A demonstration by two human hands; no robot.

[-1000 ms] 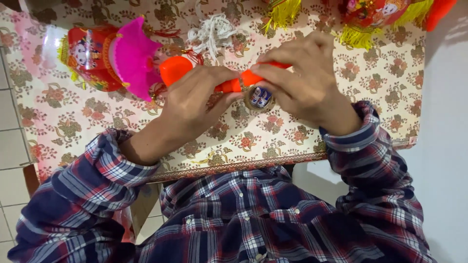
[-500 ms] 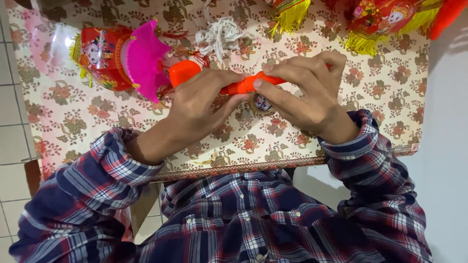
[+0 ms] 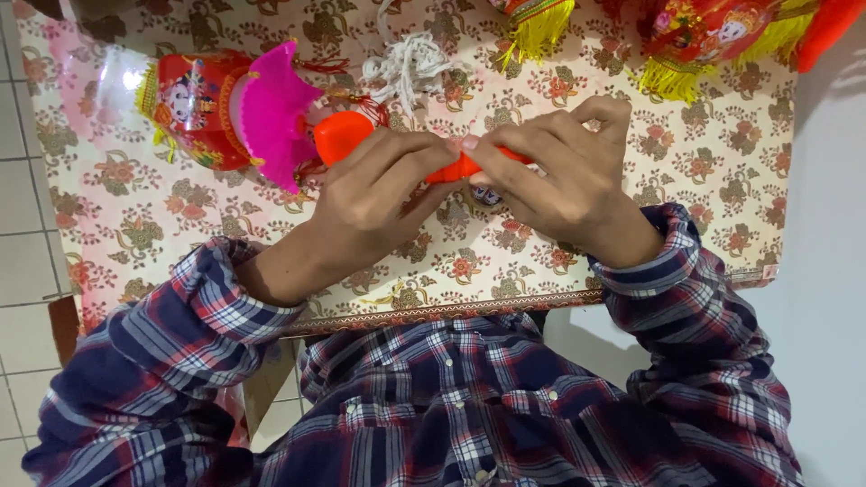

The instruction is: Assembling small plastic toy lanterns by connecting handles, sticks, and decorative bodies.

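My left hand (image 3: 379,203) and my right hand (image 3: 564,176) meet over the table, both pinching a thin orange plastic stick (image 3: 465,167). The stick runs left to an orange rounded knob (image 3: 341,135) beside a red and gold lantern (image 3: 194,108) with a bright pink frilled rim (image 3: 271,113). A small round dark object (image 3: 485,195) peeks out under my right fingers; most of it is hidden. My fingers cover the middle of the stick.
A floral patterned cloth (image 3: 135,234) covers the table. A bundle of white cord (image 3: 406,68) lies behind my hands. More red lanterns with yellow fringe (image 3: 713,41) and a yellow tassel (image 3: 537,27) sit at the far edge. Tiled floor (image 3: 18,261) shows at left.
The view has shifted so my hands and the lantern sit lower and further right. My hands keep the same grip on the orange stick.
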